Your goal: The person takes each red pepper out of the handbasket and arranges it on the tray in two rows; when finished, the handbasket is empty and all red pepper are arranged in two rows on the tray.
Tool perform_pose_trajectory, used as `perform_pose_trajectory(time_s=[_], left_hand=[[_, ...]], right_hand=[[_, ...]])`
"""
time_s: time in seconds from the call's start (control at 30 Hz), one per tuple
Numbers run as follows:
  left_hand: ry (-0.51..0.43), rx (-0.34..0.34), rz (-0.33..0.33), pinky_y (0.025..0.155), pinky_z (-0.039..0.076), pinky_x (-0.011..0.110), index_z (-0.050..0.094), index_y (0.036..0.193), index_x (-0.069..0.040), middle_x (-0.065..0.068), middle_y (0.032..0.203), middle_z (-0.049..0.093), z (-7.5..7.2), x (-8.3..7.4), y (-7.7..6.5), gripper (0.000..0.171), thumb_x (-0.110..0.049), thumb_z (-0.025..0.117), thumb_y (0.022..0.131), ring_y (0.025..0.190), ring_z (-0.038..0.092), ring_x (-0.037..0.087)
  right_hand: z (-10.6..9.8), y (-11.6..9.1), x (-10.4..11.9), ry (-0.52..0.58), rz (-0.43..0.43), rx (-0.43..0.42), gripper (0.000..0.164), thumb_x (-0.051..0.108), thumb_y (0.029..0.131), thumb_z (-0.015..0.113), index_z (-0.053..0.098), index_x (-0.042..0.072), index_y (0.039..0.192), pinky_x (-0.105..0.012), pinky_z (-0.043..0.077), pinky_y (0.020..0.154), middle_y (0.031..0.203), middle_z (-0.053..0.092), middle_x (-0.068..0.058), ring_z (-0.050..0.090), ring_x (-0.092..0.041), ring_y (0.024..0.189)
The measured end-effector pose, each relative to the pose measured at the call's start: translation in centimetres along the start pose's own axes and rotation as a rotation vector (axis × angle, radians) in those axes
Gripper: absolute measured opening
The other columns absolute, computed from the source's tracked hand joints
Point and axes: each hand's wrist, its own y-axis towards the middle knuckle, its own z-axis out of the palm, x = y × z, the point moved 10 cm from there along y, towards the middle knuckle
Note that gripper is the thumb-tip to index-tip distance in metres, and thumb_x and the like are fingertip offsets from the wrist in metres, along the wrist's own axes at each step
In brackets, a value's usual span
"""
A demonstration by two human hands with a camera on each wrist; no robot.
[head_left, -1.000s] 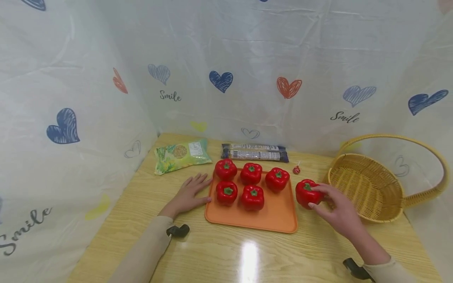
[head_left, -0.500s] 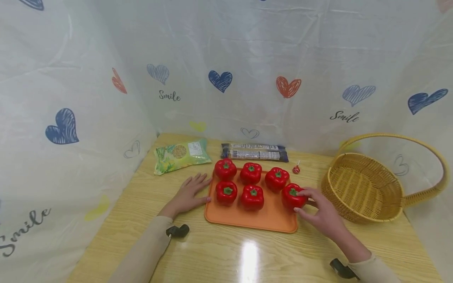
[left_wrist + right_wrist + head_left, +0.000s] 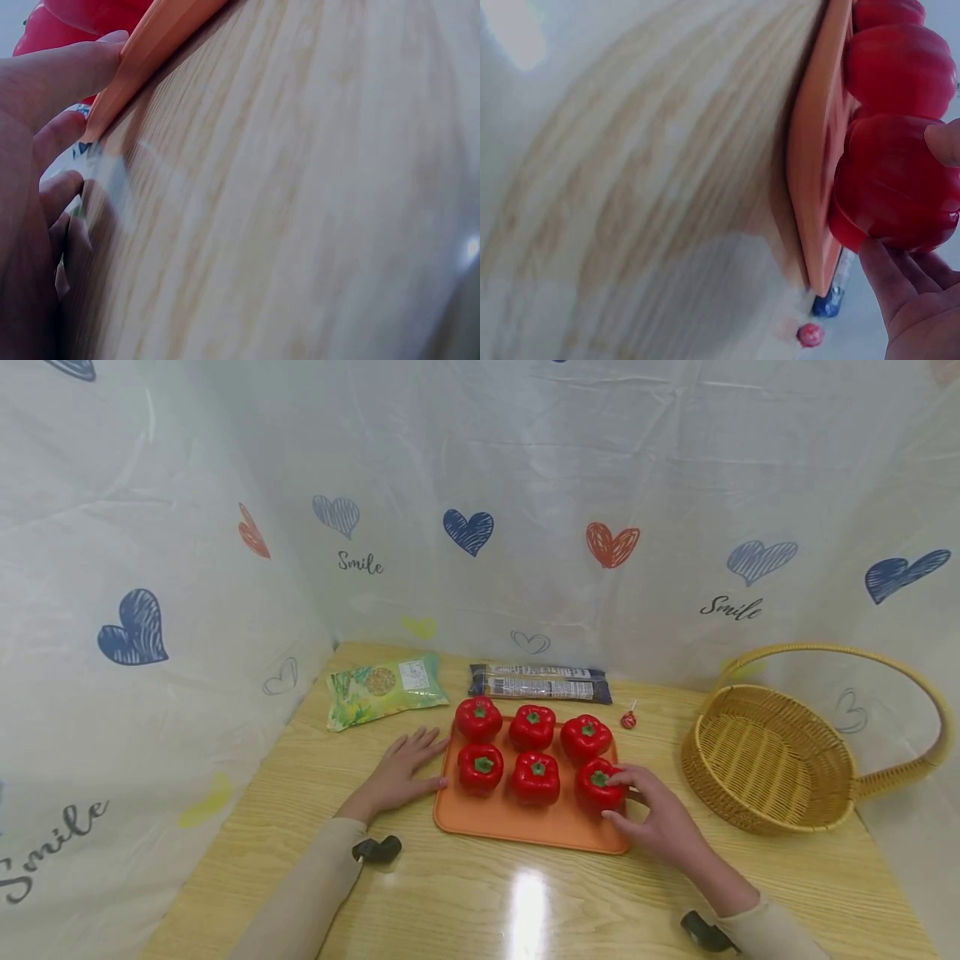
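A red bell pepper with a green stem is gripped between the thumb and fingers of my right hand, at the right side of an orange tray. In the right wrist view the same pepper sits on or just over the tray; I cannot tell which. Several other red bell peppers stand on the tray in two rows. My left hand lies with spread fingers by the tray's left edge. Its thumb touches the tray rim in the left wrist view.
A wicker basket with a tall handle stands to the right. Behind the tray lie a green packet, dark-ended long packs and a small red lollipop. A patterned curtain hangs around the wooden table.
My right hand has carried the bell pepper leftward, from beside the basket to the tray's right part. The left hand has stayed in place.
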Motion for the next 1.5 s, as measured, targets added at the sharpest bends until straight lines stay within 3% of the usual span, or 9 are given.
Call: perform_pose_trajectory(time_s=[0.33,0.73,1.17,1.5], left_hand=[[0.005,0.003,0.001,0.124,0.004,0.056,0.038,0.159,-0.018,0.011,0.167,0.025,0.2,0.0,0.1,0.076,-0.05,0.066,0.096,0.156,0.011,0.034],[0.014,0.005,-0.002,0.124,0.004,0.056,0.038,0.159,-0.018,0.012,0.167,0.025,0.2,0.0,0.2,0.077,-0.051,0.065,0.096,0.156,0.011,0.034],[0.011,0.0,-0.001,0.124,0.004,0.056,0.039,0.159,-0.017,0.013,0.166,0.026,0.1,0.0,0.2,0.076,-0.049,0.066,0.096,0.156,0.012,0.035],[0.011,-0.002,-0.001,0.124,0.004,0.056,0.038,0.159,-0.016,0.013,0.166,0.026,0.1,-0.1,0.2,0.076,-0.048,0.066,0.096,0.156,0.012,0.036]], right_hand=[[1.5,0.0,-0.2,-0.008,0.034,0.046,0.039,0.011,0.083,0.086,0.063,0.016,0.113,-0.05,0.054,0.094,0.139,0.056,-0.014,0.054,-0.041,0.129],[1.8,0.1,-0.6,-0.025,0.06,0.063,0.038,0.013,0.084,0.086,0.06,0.017,0.112,-0.051,0.054,0.096,0.146,0.054,-0.014,0.051,-0.041,0.134],[1.7,0.2,-0.5,-0.019,0.025,0.09,0.039,0.015,0.085,0.085,0.059,0.02,0.112,-0.051,0.053,0.096,0.148,0.053,-0.015,0.05,-0.043,0.135],[1.6,0.1,-0.5,0.011,0.017,0.067,0.068,0.009,0.082,0.086,0.041,0.009,0.132,-0.049,0.053,0.097,0.15,0.049,-0.018,0.056,-0.04,0.128]])
